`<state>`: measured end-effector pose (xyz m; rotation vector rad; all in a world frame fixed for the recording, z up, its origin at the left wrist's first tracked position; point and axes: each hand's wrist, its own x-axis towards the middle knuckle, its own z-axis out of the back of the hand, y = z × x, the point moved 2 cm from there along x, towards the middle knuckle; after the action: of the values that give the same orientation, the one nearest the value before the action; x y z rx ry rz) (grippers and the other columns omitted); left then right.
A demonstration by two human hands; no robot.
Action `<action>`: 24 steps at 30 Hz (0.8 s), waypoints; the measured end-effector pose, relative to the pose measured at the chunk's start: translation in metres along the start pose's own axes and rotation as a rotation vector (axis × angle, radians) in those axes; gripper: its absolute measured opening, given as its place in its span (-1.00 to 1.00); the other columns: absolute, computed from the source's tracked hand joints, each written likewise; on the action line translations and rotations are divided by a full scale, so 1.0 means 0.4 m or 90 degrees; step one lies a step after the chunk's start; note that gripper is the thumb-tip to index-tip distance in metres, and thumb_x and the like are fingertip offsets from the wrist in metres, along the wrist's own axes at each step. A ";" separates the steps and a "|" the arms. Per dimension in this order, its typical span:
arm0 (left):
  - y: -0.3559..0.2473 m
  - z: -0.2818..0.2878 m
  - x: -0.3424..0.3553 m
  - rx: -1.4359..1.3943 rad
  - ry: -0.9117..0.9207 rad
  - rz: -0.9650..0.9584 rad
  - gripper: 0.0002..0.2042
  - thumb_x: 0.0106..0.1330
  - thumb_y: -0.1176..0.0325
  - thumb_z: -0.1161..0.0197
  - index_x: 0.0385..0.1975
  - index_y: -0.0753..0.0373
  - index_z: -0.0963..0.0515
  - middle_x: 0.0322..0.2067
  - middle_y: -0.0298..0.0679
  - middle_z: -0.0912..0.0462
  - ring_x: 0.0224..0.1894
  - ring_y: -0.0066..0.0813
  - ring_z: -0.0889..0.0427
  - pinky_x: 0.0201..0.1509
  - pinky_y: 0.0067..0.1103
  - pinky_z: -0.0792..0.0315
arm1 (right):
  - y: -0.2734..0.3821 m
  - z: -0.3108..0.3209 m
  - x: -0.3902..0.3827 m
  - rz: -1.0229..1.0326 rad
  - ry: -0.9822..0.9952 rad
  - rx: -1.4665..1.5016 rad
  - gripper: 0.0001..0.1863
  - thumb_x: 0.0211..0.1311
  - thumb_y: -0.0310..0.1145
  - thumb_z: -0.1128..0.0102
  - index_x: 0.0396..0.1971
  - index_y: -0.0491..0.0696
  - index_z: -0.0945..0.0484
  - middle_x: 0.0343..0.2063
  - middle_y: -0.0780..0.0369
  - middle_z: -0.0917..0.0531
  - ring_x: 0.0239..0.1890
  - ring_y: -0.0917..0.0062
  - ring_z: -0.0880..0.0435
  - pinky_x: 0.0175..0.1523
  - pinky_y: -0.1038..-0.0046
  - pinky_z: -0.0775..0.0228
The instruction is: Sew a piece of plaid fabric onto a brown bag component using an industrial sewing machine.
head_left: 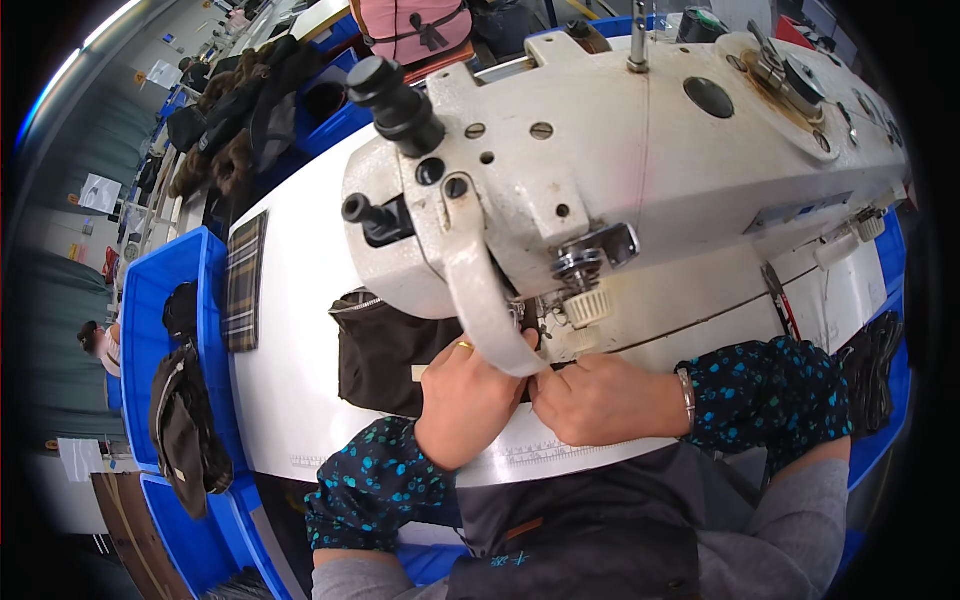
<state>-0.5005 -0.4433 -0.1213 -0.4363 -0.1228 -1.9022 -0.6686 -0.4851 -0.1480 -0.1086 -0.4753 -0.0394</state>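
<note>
A dark brown fabric pouch (385,352) with a zipper along its upper edge and a small pale tag lies on the white table under the head of a white sewing machine (600,170). My left hand (465,405) is closed on the pouch's right part, beside the needle area, with a ring on one finger. Close by on the right, my right hand (605,398) pinches the dark fabric's near edge. The machine's curved white lever (480,290) hides some fingertips and the needle.
Red-and-black snips (781,302) lie right of the machine. Folded plaid fabric (245,280) rests at the table's left edge. A blue bin (212,340) beside it has a dark pouch (185,425) draped over its side. More dark fabric (872,370) sits at the far right.
</note>
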 end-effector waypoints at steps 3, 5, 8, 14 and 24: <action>0.003 -0.002 0.002 -0.021 0.009 0.018 -0.69 -0.03 0.44 -0.43 -0.20 0.16 -0.71 -0.16 -0.31 -0.64 -0.25 -0.31 -0.69 -0.28 -0.45 -0.55 | 0.000 -0.002 -0.003 0.001 0.001 -0.008 -0.81 -0.03 -0.37 -0.22 -0.42 -0.14 -0.68 -0.52 0.26 -0.60 -0.58 0.62 -0.52 -0.52 0.56 -0.27; 0.006 -0.004 0.007 -0.030 0.001 0.011 -0.68 -0.02 0.44 -0.43 -0.18 0.15 -0.72 -0.17 -0.31 -0.64 -0.30 -0.31 -0.69 -0.31 -0.46 -0.55 | -0.001 -0.005 -0.004 -0.002 -0.011 -0.019 -0.81 -0.02 -0.38 -0.22 -0.41 -0.13 -0.68 -0.51 0.25 -0.60 -0.59 0.62 -0.52 -0.53 0.56 -0.28; 0.008 -0.010 0.014 -0.041 -0.023 0.007 -0.68 0.00 0.45 -0.43 -0.17 0.15 -0.72 -0.21 -0.32 -0.62 -0.38 -0.31 -0.67 -0.36 -0.46 -0.52 | -0.006 -0.001 -0.004 -0.014 0.009 -0.023 -0.82 -0.02 -0.38 -0.22 -0.41 -0.13 -0.67 -0.50 0.24 -0.61 -0.61 0.61 -0.51 -0.55 0.55 -0.30; 0.009 -0.016 0.027 -0.031 -0.031 0.023 -0.69 0.01 0.47 -0.42 -0.18 0.18 -0.72 -0.36 -0.31 -0.53 -0.49 -0.31 -0.59 -0.46 -0.44 -0.46 | -0.021 -0.008 0.005 -0.027 -0.039 -0.042 -0.89 -0.07 -0.35 -0.20 -0.63 -0.06 -0.54 -0.66 0.30 -0.43 -0.66 0.60 -0.44 -0.62 0.52 -0.25; 0.019 -0.028 0.032 0.002 -0.046 0.015 -0.75 0.02 0.47 -0.39 -0.24 0.20 -0.69 -0.39 -0.29 -0.53 -0.53 -0.30 -0.57 -0.50 -0.43 -0.43 | -0.035 -0.016 0.009 -0.067 -0.040 -0.025 -0.90 -0.06 -0.35 -0.21 -0.62 -0.04 -0.52 -0.68 0.34 -0.43 -0.66 0.60 -0.49 -0.61 0.50 -0.28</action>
<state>-0.5000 -0.4608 -0.1279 -0.5017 -0.1676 -1.8638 -0.6635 -0.5000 -0.1508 -0.1232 -0.5432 -0.1493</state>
